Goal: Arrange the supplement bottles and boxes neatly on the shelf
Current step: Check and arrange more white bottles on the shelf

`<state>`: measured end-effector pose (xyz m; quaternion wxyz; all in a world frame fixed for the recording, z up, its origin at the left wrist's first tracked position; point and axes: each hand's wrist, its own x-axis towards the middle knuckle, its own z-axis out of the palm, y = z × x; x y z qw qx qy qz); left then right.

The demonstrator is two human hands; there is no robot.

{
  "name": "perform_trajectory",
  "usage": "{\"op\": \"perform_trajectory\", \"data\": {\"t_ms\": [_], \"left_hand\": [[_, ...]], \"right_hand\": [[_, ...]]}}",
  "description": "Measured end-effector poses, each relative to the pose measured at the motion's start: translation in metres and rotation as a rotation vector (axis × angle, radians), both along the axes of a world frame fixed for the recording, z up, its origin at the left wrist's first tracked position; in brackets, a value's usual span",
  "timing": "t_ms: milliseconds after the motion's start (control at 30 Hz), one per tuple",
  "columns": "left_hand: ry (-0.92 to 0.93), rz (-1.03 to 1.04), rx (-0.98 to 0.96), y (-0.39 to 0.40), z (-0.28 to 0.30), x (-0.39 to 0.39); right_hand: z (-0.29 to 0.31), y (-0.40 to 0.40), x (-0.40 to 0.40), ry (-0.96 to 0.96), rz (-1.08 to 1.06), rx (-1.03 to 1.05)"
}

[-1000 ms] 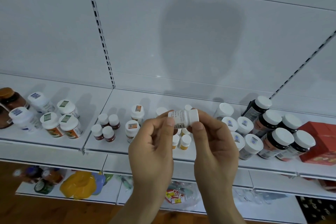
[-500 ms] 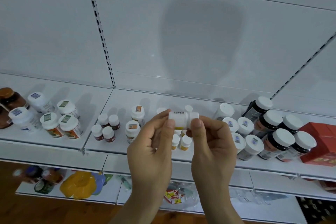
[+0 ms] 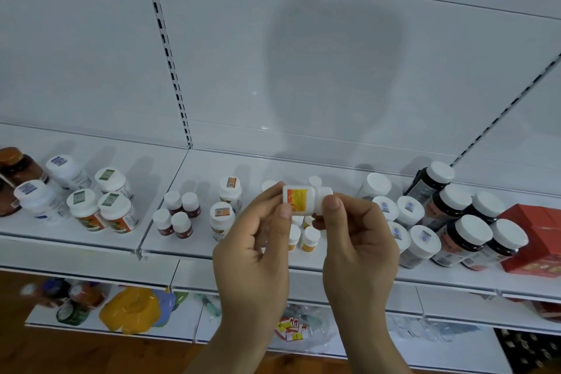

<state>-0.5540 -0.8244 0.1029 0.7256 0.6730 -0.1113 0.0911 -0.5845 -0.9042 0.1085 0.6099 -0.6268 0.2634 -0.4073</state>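
A small white bottle [image 3: 303,199] with an orange-yellow label lies sideways in the air in front of the white shelf [image 3: 170,247]. My left hand [image 3: 258,249] pinches its base end and my right hand [image 3: 358,249] pinches its cap end. Behind my hands, small white-capped bottles with orange labels [image 3: 309,238] stand on the shelf, partly hidden. To the left stand small brown bottles [image 3: 177,217] and two taller white bottles [image 3: 223,220]. To the right are white bottles [image 3: 416,240] and dark bottles with white caps [image 3: 464,237].
A red box [image 3: 537,240] sits at the shelf's right end. Larger white and brown bottles [image 3: 69,197] fill the left shelf section. The lower shelf holds a yellow bag [image 3: 130,308], dark jars [image 3: 69,300] and a clear plastic bag [image 3: 303,328]. The wooden floor shows below.
The bottle has been turned between my fingers: its barcode side faced me before, now the orange-yellow label faces me. Both hands stay at the same place.
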Motion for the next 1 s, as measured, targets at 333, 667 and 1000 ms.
{"op": "perform_trajectory", "data": {"t_ms": [333,667,1000], "left_hand": [[-0.288,0.044,0.179,0.005,-0.025,0.007],[0.118,0.035,-0.002,0.009,-0.005,0.007],[0.432,-0.169,-0.211,0.003,-0.004,0.006]], "right_hand": [[0.005,-0.003,0.009,0.171,0.099,0.051],[-0.001,0.004,0.000,0.059,0.216,-0.001],[-0.004,0.002,-0.005,-0.015,0.113,-0.145]]}}
